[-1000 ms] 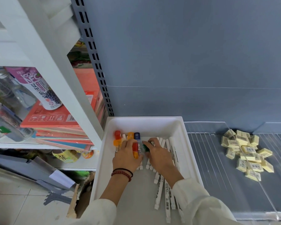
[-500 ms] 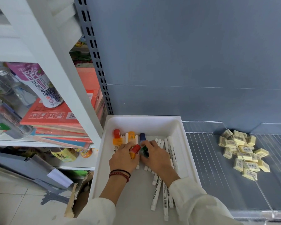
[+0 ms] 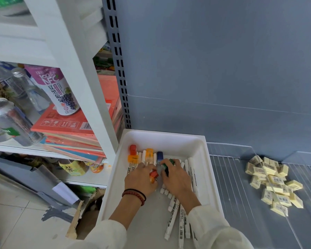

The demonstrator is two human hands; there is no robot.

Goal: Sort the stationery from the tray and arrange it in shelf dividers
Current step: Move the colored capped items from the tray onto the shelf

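Both hands are inside the white tray (image 3: 169, 136), each grasping a marker. The left hand (image 3: 142, 179), with a beaded bracelet (image 3: 135, 193) at its wrist, has its fingers curled around a red-capped marker (image 3: 153, 174). The right hand (image 3: 177, 179), just beside it, grips a green-capped marker (image 3: 166, 166) under bent fingers.

The tray stands at the left end of the grey shelf (image 3: 232, 186), against the back panel. It holds the remaining white-bodied markers (image 3: 174, 218), lying roughly parallel under and around both hands. Four capped ends show beyond the fingertips: red (image 3: 132, 149), orange (image 3: 133, 158), yellow-orange (image 3: 149, 154) and blue (image 3: 160, 156).

To the right, well apart from the tray, a loose pile of yellow erasers (image 3: 275, 184) lies on the shelf, and a clear divider (image 3: 293, 230) runs through that area. Which side of it each eraser occupies cannot be determined.
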